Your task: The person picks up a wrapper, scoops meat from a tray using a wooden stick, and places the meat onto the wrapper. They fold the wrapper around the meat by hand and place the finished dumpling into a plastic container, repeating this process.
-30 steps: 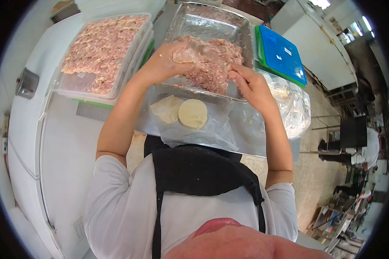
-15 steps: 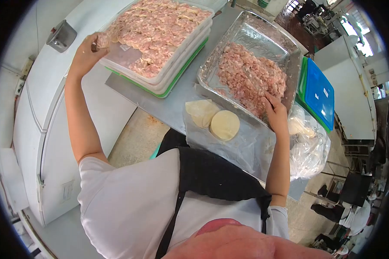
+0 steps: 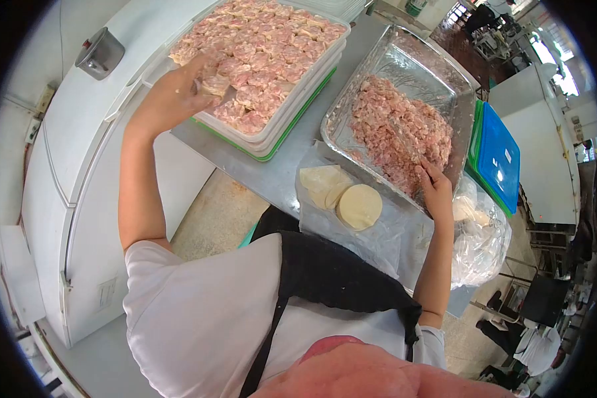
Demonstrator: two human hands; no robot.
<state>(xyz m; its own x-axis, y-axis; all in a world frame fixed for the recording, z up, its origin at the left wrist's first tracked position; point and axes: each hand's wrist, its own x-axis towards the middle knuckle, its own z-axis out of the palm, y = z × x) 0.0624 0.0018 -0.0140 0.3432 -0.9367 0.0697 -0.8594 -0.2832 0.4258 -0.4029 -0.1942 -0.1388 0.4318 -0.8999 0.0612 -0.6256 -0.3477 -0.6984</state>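
My left hand [image 3: 176,96] is over the near left part of a clear plastic box [image 3: 259,137] filled with rows of open-topped meat dumplings [image 3: 272,53]. Its slightly blurred fingers close around one dumpling [image 3: 213,85] at the bare patch of the box. My right hand [image 3: 436,191] rests at the near edge of a heap of minced meat [image 3: 398,126] in a metal tray [image 3: 423,63]. Those fingers are curled together; what they grip is buried in the meat. Between tray and body lies a stack of round wrappers [image 3: 359,207] on plastic sheet.
A lidded metal pot [image 3: 101,54] stands on the white freezer [image 3: 86,113] at left. Blue and green lids [image 3: 496,159] lean right of the tray, beside a clear plastic bag [image 3: 477,245]. Other people [image 3: 536,348] are in the background at right.
My left hand has moved right with the dumpling, from beside the box to over its bare patch. My right hand stays at the meat. The whole view has shifted slightly.
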